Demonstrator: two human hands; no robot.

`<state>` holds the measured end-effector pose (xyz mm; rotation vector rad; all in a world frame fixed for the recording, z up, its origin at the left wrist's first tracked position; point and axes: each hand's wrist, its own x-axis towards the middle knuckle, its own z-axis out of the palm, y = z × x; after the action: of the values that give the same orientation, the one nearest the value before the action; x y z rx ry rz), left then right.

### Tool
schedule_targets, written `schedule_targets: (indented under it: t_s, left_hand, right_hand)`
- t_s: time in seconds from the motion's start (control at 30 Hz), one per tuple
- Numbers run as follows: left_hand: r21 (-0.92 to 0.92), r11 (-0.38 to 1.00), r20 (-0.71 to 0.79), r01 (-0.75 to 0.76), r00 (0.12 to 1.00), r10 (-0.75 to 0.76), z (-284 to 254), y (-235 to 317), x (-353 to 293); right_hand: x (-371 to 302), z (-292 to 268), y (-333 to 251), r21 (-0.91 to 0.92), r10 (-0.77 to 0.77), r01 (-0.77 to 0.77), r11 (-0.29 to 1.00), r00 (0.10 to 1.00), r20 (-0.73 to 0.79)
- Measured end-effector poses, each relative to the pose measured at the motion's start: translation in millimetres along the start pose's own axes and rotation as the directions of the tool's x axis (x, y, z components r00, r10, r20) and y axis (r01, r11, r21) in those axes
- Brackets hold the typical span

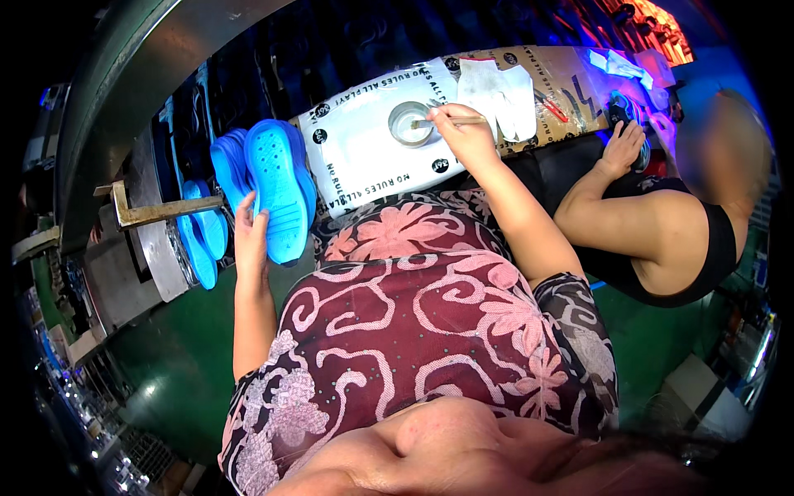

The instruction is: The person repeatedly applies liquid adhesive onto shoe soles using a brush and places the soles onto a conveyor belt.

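Blue soles [279, 186], moulded and rubbery with rows of fine tread ribs, stand stacked on edge in the left hand [251, 234]. Its fingers are spread loosely along the lower side of the nearest sole, with the thumb side against the stack rather than wrapped tight around it. More of the same blue soles [203, 236] lie just beyond that hand, on a shiny metal ledge crossed by a flat brass-coloured bar [157, 212].

The right hand [468, 132] is closed in a pinch on a thin brush [451, 121], whose tip reaches into a small round metal tin [408, 123] holding a pale liquid. The tin sits just left of that hand on a white plastic sheet [364, 157]; this glossy rectangle has a border of black lettering and round black marks at its corners, and covers the surface ahead of the person. To the right of the right hand lie crumpled white gloves or cloth [501, 93], and under them a brown cardboard sheet [571, 87] with dark print, flat and matte.

Farther right, another person's hand [622, 140] rests on a blue shoe part at the edge of the surface. Below both hands lies the person's maroon dress [430, 322], soft fabric patterned with pink flowers and scrolls, over a green floor [165, 372].
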<state>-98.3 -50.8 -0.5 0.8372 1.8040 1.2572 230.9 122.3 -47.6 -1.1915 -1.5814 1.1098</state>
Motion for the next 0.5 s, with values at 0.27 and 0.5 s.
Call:
schedule_targets:
  t_s: [0.27, 0.5]
  left_hand:
    - [-0.358, 0.816, 0.452, 0.455, 0.849, -0.275, 4, 17, -20]
    - [-0.194, 0.798, 0.577, 0.57, 0.725, -0.378, -2, 4, -32]
  right_hand:
    - [11, 21, 17, -0.262, -0.311, 0.315, 0.912, 0.949, 0.06]
    - [8, 15, 13, -0.246, -0.28, 0.272, 0.93, 0.96, 0.004]
